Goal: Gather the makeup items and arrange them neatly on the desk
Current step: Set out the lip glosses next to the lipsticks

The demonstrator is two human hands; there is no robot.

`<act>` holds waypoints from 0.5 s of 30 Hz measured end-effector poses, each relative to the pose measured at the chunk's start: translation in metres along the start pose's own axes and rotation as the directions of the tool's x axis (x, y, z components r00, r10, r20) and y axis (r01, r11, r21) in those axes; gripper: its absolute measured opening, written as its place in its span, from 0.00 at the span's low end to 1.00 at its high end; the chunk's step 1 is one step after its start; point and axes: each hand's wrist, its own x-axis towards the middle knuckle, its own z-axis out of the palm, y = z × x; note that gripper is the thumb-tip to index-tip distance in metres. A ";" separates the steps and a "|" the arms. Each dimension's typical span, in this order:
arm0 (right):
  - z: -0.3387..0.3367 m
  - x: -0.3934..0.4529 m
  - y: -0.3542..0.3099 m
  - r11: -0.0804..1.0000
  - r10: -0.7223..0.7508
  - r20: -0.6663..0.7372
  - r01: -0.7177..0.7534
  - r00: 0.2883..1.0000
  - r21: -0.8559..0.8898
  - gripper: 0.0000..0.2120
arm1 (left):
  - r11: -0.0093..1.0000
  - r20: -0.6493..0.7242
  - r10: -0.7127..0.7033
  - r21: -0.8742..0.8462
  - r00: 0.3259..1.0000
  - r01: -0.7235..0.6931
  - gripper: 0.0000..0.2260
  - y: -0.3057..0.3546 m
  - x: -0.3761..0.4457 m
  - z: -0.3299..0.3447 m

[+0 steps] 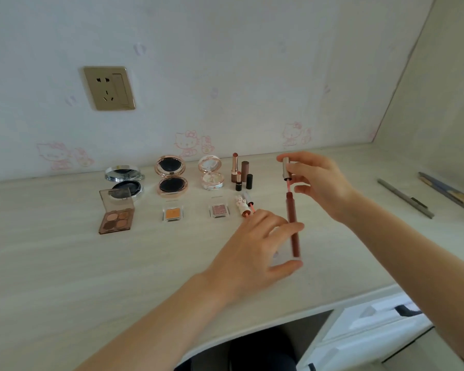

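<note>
While the pale wood-grain desk [65, 263] carries two rows of makeup near the wall, both hands work above its right-middle part. The left hand [255, 253] pinches the brown lip gloss tube [293, 223] between thumb and fingertips, holding it upright just off the desk. The right hand [319, 183] grips the silver cap [286, 168] directly above the tube, and the pink wand [288, 186] shows in the short gap between cap and tube mouth.

Left of the hands, the back row holds a silver compact [125, 183], a rose-gold compact [171, 178] and a pearly compact [210, 174], all with lids raised; the first two hold dark puffs, the third a pale pressed powder. Uncapped lipsticks [239, 172] stand beside them with their caps. In front lie a four-pan brown eyeshadow palette [116, 215] with its clear lid up, an orange single shadow [172, 212], a mauve single shadow [219, 210], and a small opened gloss [243, 206] just beyond the left fingertips. Two pencils [406, 198] lie well apart at far right.
</note>
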 end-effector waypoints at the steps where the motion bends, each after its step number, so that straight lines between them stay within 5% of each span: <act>1: -0.004 0.003 0.001 1.000 0.009 0.000 -0.009 1.000 -0.024 0.10 | 0.999 -0.009 0.016 0.037 1.000 -0.016 0.23 0.000 0.006 0.005; 6: -0.018 0.019 0.011 0.991 0.065 -0.008 -0.066 0.998 -0.120 0.10 | 0.958 -0.092 0.097 0.278 0.991 -0.068 0.21 0.000 0.025 0.024; 15: -0.003 0.039 0.045 0.926 0.197 0.085 -0.157 0.977 -0.342 0.09 | 0.963 -0.059 0.061 0.265 0.996 -0.043 0.18 -0.003 0.024 0.035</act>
